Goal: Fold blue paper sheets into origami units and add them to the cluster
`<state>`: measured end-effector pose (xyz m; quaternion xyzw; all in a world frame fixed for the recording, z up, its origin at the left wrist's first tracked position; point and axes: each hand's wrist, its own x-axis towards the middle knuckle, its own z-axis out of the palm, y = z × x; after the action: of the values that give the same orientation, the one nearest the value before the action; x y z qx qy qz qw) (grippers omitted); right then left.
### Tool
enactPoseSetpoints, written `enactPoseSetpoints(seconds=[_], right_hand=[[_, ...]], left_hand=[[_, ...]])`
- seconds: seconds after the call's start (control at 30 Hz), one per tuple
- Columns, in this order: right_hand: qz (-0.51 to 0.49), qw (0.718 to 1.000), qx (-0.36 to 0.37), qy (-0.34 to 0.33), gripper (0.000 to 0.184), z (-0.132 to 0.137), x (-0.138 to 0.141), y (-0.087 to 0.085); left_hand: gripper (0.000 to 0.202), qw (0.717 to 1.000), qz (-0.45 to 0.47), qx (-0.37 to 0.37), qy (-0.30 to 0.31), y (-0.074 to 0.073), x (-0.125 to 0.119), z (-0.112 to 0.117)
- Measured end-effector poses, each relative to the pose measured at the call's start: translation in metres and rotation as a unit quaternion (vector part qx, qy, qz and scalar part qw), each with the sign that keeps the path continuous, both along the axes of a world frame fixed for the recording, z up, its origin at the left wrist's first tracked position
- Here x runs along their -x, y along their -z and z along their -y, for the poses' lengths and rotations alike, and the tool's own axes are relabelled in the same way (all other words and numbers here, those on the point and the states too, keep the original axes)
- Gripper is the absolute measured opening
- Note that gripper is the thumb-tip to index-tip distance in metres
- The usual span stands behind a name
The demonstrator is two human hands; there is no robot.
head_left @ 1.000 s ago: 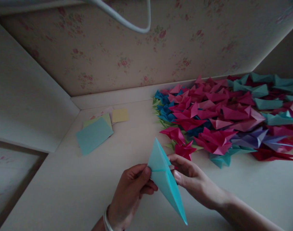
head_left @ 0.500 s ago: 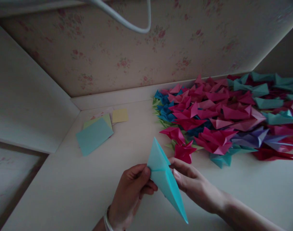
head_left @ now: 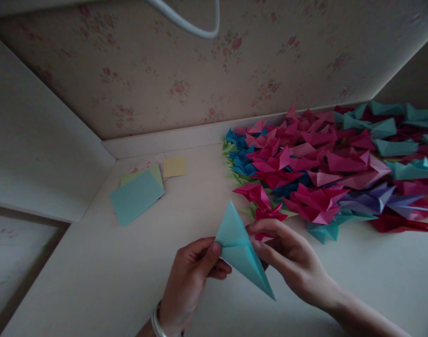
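Note:
A turquoise folded paper piece [head_left: 239,246], kite-shaped with a long point towards lower right, is held above the pale table [head_left: 94,276]. My left hand [head_left: 191,276], with a bracelet at the wrist, pinches its left corner between thumb and fingers. My right hand [head_left: 291,262] grips its right side, fingers curled around the fold. Just behind my right hand begins a large pile of folded paper shapes [head_left: 322,168], mostly pink and red, with blue, teal and purple ones.
A small stack of flat paper squares [head_left: 136,196], teal on top of green, lies at the back left beside a yellow square [head_left: 175,166]. A floral-papered wall [head_left: 200,79] closes the back; a white cable [head_left: 193,25] hangs at the top.
The paper piece has tilted flatter, and its lower point has risen. My right hand has shifted a little up along the fold. The view has dipped slightly.

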<state>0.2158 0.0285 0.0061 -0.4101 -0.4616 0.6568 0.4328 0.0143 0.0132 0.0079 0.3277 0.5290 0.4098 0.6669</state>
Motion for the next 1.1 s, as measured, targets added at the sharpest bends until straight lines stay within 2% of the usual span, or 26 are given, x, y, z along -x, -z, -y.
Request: enactPoseSetpoints(seconds=[0.07, 0.3, 0.47, 0.6, 0.8, 0.87, 0.97, 1.1], right_hand=[[0.027, 0.999, -0.023, -0.004, 0.024, -0.001, -0.003, -0.003], [0.011, 0.998, -0.005, -0.054, 0.035, -0.001, -0.005, -0.003], [0.036, 0.999, -0.028, -0.016, 0.042, 0.001, -0.003, 0.004], [0.08, 0.996, -0.048, 0.0, 0.043, -0.001, -0.004, 0.004], [0.155, 0.983, -0.068, -0.065, 0.048, -0.004, -0.006, -0.003], [0.182, 0.979, -0.073, -0.053, 0.046, -0.004, -0.004, -0.001], [0.251, 0.956, -0.151, 0.005, 0.042, -0.004, -0.001, 0.007], [0.306, 0.898, -0.313, 0.035, 0.053, 0.002, 0.002, 0.02]], left_hand=[[0.037, 1.0, -0.014, -0.005, 0.006, 0.0, 0.0, 0.0], [0.037, 0.999, -0.021, -0.034, -0.007, 0.004, -0.001, 0.002], [0.041, 0.996, -0.074, -0.054, 0.006, 0.008, -0.001, 0.004], [0.039, 0.996, -0.067, -0.061, 0.006, 0.006, -0.002, 0.002], [0.035, 0.998, -0.041, -0.019, 0.053, 0.001, -0.003, -0.001], [0.037, 0.996, -0.034, -0.013, 0.077, 0.001, -0.004, 0.0], [0.04, 0.996, 0.004, 0.003, 0.088, 0.002, -0.006, 0.003], [0.039, 0.993, 0.095, 0.039, 0.064, 0.008, -0.009, 0.005]])
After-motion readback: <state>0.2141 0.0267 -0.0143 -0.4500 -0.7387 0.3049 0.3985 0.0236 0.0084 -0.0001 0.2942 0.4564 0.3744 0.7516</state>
